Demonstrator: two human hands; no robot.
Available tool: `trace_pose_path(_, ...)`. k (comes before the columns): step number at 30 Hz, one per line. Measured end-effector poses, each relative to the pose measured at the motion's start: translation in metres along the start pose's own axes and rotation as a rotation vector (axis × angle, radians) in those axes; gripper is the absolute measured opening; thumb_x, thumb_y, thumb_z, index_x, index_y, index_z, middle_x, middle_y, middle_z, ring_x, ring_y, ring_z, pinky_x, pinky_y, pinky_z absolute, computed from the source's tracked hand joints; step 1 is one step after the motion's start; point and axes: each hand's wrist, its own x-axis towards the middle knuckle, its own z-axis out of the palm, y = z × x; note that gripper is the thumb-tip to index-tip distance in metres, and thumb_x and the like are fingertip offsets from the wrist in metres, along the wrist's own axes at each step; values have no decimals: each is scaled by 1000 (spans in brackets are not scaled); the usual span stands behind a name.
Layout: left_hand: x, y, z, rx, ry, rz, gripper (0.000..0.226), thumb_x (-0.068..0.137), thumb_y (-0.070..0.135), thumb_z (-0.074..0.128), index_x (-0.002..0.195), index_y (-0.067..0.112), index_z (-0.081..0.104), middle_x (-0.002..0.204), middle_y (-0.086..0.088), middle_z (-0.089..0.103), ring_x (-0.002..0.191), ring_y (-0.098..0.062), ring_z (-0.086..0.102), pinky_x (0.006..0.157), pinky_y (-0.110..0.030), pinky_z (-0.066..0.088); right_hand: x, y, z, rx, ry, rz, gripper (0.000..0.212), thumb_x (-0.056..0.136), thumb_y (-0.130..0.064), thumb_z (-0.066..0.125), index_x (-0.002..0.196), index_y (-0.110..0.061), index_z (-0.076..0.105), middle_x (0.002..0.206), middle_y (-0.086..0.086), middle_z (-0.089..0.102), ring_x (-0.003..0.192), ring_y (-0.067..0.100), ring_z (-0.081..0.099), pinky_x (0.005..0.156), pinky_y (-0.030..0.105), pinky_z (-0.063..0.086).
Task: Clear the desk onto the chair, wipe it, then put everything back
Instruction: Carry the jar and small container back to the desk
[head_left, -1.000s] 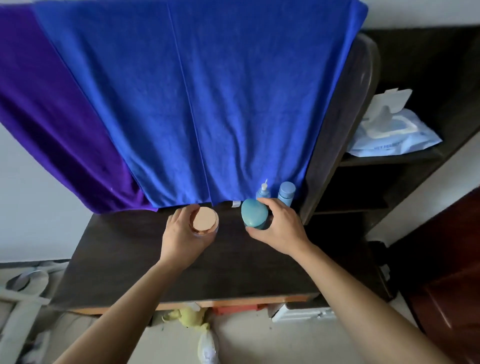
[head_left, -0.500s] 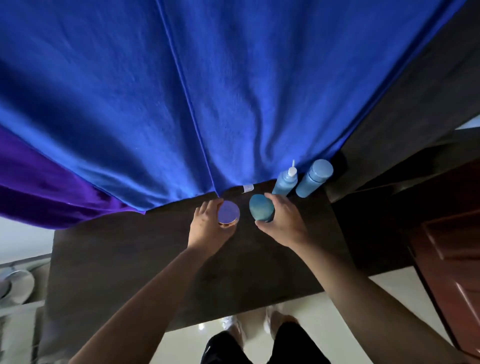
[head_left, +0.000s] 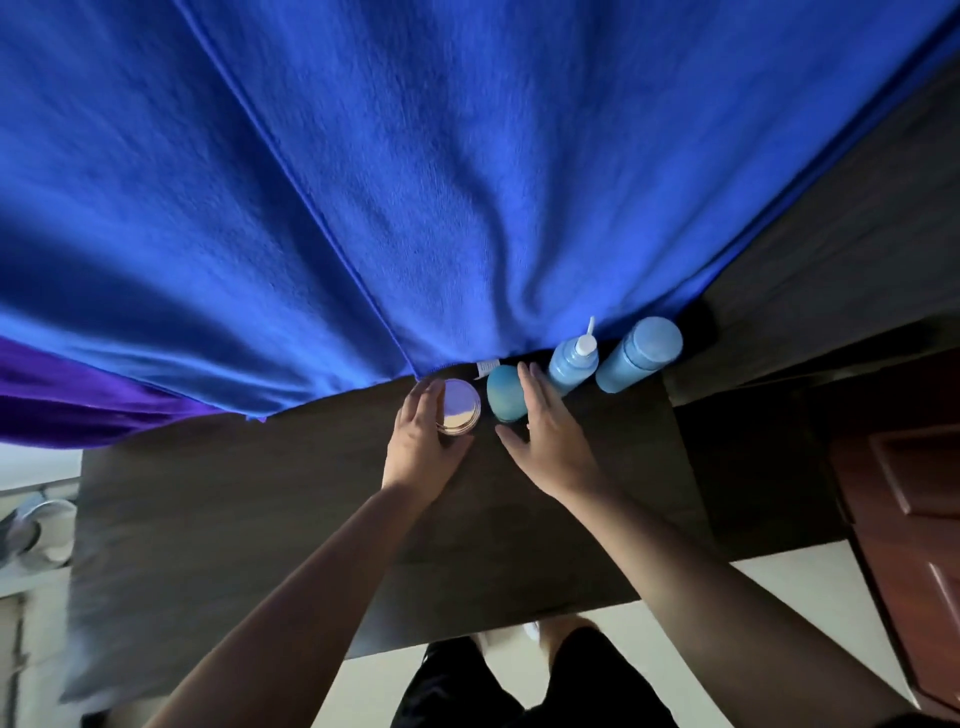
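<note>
A small jar with a shiny round lid (head_left: 458, 406) stands on the dark wooden desk (head_left: 249, 519) near its back edge. My left hand (head_left: 422, 446) grips it, fingers on its left side and thumb under its front. Just to the right stands a teal egg-shaped container (head_left: 505, 392). My right hand (head_left: 548, 441) lies beside it with fingers straight along its right side and thumb spread below it. Two light blue bottles stand further right: a nozzle bottle (head_left: 572, 365) and a capped bottle (head_left: 640, 354).
A large blue towel (head_left: 415, 182) hangs down to the desk's back edge, with a purple cloth (head_left: 72, 405) at the left. A dark shelf side (head_left: 841, 249) rises on the right, and a red-brown door (head_left: 914, 499) stands beyond it. My legs show below the desk's front edge.
Both hands carried the jar and the teal container back toward the towel, beside the bottles. My right hand's fingers have straightened off the teal container. The view tipped further down.
</note>
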Motion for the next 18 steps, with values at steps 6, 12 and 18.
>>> trace_pose_path(6, -20, 6, -38, 333, 135, 236, 63, 95, 52, 50, 146, 15, 45, 160, -11, 30, 149, -30, 22, 118, -49, 27, -22, -10, -22, -137, 58, -85, 65, 99, -40, 54, 155, -20, 30, 164, 4, 25, 148, 20, 31, 98, 39, 51)
trace_pose_path(12, -42, 1, -56, 448, 68, 522, 68, 95, 55, 42, 150, 13, 39, 163, -15, 18, 150, -35, 17, 117, -56, 18, -88, -13, -43, -303, 269, -68, 54, 99, -40, 50, 142, -6, 53, 151, 17, 46, 140, 30, 46, 105, 42, 50)
trace_pose_path(18, -64, 72, -36, 492, -91, 821, 68, 95, 53, 35, 149, 12, 42, 160, -20, 26, 147, -41, 23, 112, -67, 23, -211, 0, -72, -441, 534, 269, 60, 103, -49, 38, 153, -16, 40, 163, 16, 25, 153, 32, 17, 122, 50, 23)
